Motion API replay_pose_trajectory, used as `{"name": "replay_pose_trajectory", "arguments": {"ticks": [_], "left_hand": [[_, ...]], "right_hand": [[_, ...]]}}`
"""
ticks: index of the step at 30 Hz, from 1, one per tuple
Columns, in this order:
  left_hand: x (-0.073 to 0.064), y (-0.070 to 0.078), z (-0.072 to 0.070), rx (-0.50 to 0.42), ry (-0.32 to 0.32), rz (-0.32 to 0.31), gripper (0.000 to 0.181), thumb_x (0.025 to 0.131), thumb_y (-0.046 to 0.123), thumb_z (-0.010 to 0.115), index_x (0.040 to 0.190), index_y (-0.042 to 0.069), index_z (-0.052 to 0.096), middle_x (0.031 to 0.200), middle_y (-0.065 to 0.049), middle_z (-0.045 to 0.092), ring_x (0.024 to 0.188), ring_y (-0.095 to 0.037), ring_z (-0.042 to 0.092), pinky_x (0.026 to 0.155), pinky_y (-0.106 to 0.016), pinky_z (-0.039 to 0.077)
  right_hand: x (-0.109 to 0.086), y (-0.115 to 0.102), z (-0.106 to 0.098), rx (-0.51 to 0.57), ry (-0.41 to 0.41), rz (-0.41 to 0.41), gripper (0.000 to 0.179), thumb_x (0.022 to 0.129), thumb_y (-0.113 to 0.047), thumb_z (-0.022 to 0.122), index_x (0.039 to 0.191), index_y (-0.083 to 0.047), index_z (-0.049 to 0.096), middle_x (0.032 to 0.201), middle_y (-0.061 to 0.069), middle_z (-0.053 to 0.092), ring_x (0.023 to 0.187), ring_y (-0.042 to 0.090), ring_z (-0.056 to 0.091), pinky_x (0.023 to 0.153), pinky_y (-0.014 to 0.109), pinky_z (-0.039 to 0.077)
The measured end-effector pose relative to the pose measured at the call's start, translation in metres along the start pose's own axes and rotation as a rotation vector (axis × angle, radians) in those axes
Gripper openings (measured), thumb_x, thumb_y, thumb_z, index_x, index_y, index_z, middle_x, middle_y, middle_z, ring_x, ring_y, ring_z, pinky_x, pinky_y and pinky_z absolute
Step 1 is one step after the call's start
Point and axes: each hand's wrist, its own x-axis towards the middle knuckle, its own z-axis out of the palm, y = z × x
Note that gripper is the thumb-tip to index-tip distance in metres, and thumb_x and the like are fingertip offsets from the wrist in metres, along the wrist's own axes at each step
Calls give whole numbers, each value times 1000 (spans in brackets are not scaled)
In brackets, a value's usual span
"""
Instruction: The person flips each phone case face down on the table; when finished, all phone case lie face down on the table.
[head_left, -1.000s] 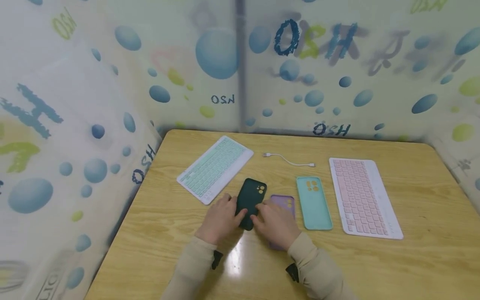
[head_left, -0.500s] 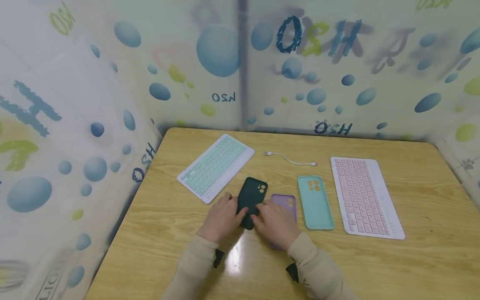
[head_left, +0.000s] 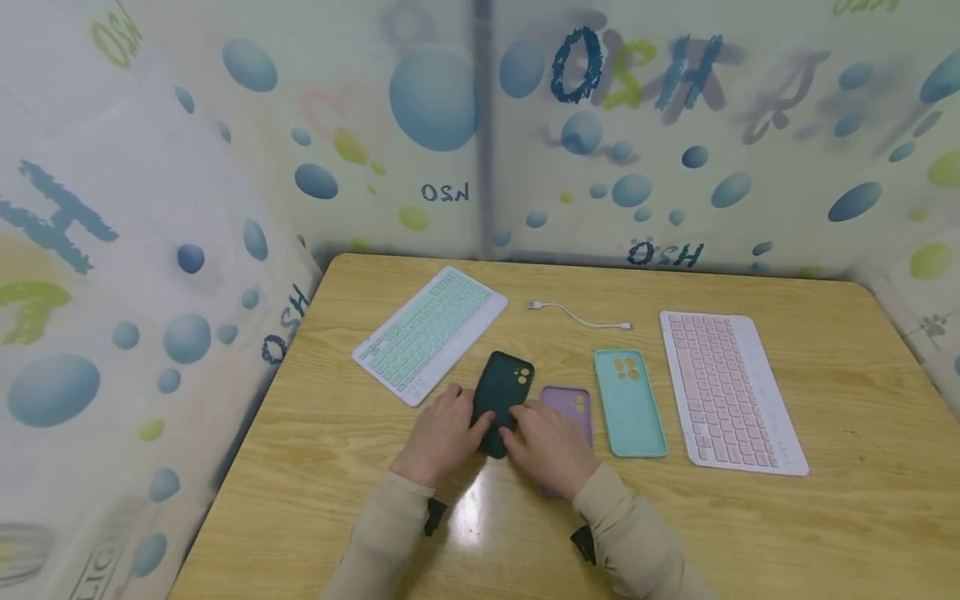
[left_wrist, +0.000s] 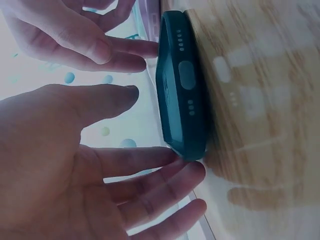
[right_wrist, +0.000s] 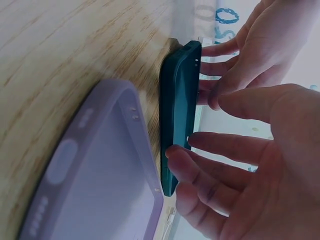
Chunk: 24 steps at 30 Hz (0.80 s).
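A dark green phone case (head_left: 501,387) lies on the wooden table, its open side up and camera cutouts at the far end. At its left edge is my left hand (head_left: 441,435), fingertips touching the rim. In the left wrist view its fingers look fairly straight and the thumb stands apart from the case (left_wrist: 192,95). My right hand (head_left: 553,446) touches the opposite edge with loosely bent fingers, its thumb also off the case in the right wrist view. Under the right hand lies a purple phone case (head_left: 564,403), partly hidden in the head view.
A turquoise phone case (head_left: 632,412) lies to the right, beside a pink-keyed keyboard (head_left: 723,392). Behind are a mint-keyed keyboard (head_left: 431,333) at left and a short white USB cable (head_left: 577,318). Patterned walls (head_left: 360,225) border the table's left and back edges.
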Motion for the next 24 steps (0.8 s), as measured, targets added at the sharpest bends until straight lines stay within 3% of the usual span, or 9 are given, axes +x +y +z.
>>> {"name": "replay_pose_trajectory", "arguments": {"ticks": [5,10,14,24], "left_hand": [[-3,0,-1,-14,34,18,43,99,29,58,119,-9,61,103,-19,63,87,-27,64,77,-42,56],[-5,-1,-1,19,109,81,28,97,10,57,116,-10,62,97,-19,66,85,-29,66,75,-42,57],[-7,-3,-3,21,127,94,25,94,1,55,116,-10,62,95,-18,65,83,-26,65,74,-39,57],[-8,-3,-8,-174,125,64,28,96,0,55,123,-8,59,111,-22,66,104,-31,65,90,-42,55]], "right_hand": [[0,1,1,8,0,4,33,93,-26,67,114,1,69,102,14,71,79,17,66,67,34,56],[0,1,0,22,6,1,32,92,-23,68,113,2,69,102,16,71,82,21,68,70,35,58],[2,0,1,23,14,-9,32,92,-21,69,112,3,69,100,16,71,78,20,66,68,34,57],[5,-4,3,8,49,-17,36,92,-22,69,117,3,67,101,17,71,82,25,68,71,39,58]]}}
